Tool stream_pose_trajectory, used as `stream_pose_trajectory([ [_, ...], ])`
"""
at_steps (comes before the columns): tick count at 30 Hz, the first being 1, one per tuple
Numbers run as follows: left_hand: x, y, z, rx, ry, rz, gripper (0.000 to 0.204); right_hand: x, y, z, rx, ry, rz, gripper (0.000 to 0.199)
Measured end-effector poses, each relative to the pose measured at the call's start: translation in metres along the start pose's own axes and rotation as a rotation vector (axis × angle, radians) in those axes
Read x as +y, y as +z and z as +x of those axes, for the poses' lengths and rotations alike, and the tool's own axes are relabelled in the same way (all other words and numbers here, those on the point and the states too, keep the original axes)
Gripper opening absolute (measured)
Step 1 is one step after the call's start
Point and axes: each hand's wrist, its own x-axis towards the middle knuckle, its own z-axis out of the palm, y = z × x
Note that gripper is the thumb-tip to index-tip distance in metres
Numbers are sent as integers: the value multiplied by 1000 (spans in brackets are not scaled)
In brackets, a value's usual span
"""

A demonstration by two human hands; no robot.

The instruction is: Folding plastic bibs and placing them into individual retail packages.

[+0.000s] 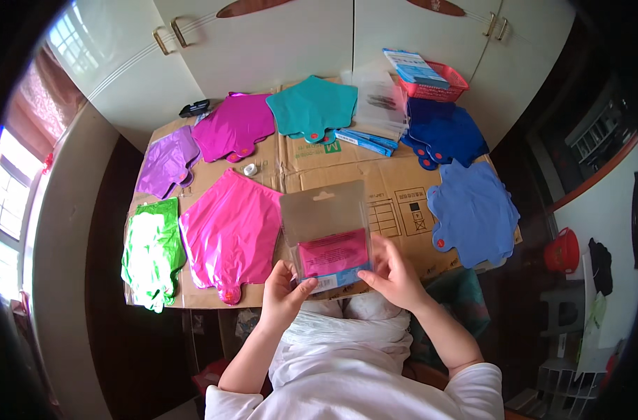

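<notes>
Between my two hands is a clear plastic pouch (324, 203) with a hang hole at its top. Folded magenta foil lies inside its lower half, above a blue and white strip along the bottom. My left hand (285, 288) grips the pouch's lower left corner, thumb in front. At the lower right edge my right hand (392, 276) pinches it, thumb in front and fingers behind. Just left of the pouch, a shiny pink foil balloon (231, 227) lies flat on the cardboard-covered table (312, 171).
Flat balloons surround me: green (153, 255), lilac (166, 164), magenta (236, 126), teal (313, 105), dark blue (446, 131) and pale blue (473, 210). Clear bags (378, 101), blue card strips (366, 142) and a red basket (448, 82) sit at the back. A white roll (249, 169) lies mid-table.
</notes>
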Motion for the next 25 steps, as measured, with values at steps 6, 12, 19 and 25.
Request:
stream_pose_trajectory([
  [6,4,3,-3,21,-51,-204,19,-8,3,-12,-87,315,530,15],
  [12,1,2,-9,33,55,-142,19,-19,7,-18,-10,208,362,12],
  [19,0,1,-16,58,253,171,19,-3,11,-23,39,154,162,14],
  [25,3,-10,-16,36,16,-142,16,-19,-12,-17,-284,134,465,22],
])
